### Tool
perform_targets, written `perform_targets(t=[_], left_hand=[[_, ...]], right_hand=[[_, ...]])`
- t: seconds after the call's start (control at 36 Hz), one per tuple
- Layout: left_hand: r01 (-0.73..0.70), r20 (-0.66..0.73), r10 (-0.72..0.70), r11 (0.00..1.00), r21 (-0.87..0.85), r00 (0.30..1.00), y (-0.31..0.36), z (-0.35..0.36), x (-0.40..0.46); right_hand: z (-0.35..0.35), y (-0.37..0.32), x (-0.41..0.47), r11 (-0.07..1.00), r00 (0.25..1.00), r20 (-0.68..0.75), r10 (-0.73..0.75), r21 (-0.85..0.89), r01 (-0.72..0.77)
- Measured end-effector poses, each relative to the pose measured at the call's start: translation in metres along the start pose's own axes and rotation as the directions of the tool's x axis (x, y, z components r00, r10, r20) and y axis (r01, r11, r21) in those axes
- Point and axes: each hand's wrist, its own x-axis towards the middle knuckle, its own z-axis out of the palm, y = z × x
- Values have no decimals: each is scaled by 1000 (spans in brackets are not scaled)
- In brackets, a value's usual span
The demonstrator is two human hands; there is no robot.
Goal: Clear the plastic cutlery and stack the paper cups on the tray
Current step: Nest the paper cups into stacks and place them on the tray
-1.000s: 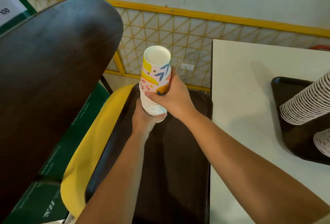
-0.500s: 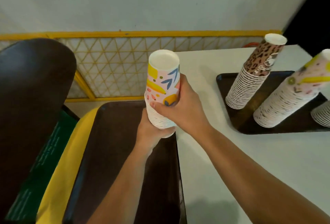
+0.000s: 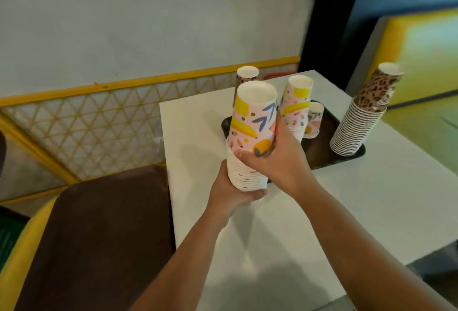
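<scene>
Both hands are grasping one cup stack above the worktop, left grip underneath, right grip around its middle.

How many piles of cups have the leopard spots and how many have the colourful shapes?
Leopard-spot piles: 2, one at the back, mostly hidden behind the held pile, and one on the tray's right end.
Colourful-shape piles: 3, one held in both hands, one tall on the tray, one short beside it.
Total: 5 piles.
</scene>
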Motion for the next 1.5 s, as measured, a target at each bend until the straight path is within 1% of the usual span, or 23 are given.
perform_targets(t=[0.08, 0.14, 0.36, 0.5, 0.64, 0.78, 1.06, 1.22, 1.31, 1.39, 1.5], left_hand=[[25, 49, -25, 1000, -4, 998, 3, 33, 0], [42, 56, -42, 999, 1, 998, 5, 56, 0], [54, -1, -54, 998, -20, 999, 13, 127, 6], [89, -33, -88, 996, 20, 996, 9, 153, 6], [96, -42, -94, 994, 56, 995, 9, 160, 6], [96, -27, -94, 992, 85, 995, 11, 154, 13], [119, 31, -123, 987, 107, 992, 6, 148, 33], [119, -1, -120, 986, 114, 993, 1, 149, 42], [130, -6, -130, 986, 104, 992, 1, 154, 45], [124, -11, -124, 987, 98, 992, 1, 158, 50], [137, -38, -135, 989, 61, 990, -3, 161, 53]], right_hand=[[-33, 14, -2, 1000, 1000, 27, 11, 8, -11], [-54, 24, -1, 1000, 999, 45, 16, 10, -16], [-124, 54, 11, 1000, 994, 105, 5, 6, -5], [-146, 69, 18, 1000, 990, 138, 1, -30, 3], [-153, 76, 23, 998, 987, 159, -7, -56, 16], [-152, 75, 28, 999, 992, 128, 2, -50, 4], [-154, 72, 40, 1000, 1000, 2, 24, -20, -24], [-159, 74, 53, 999, 1000, 13, 22, -31, -21], [-163, 73, 64, 1000, 1000, 2, 21, 22, -21], [-170, 70, 77, 990, 998, -65, 9, 141, 0], [-183, 63, 99, 972, 972, -233, -12, 227, 67]])
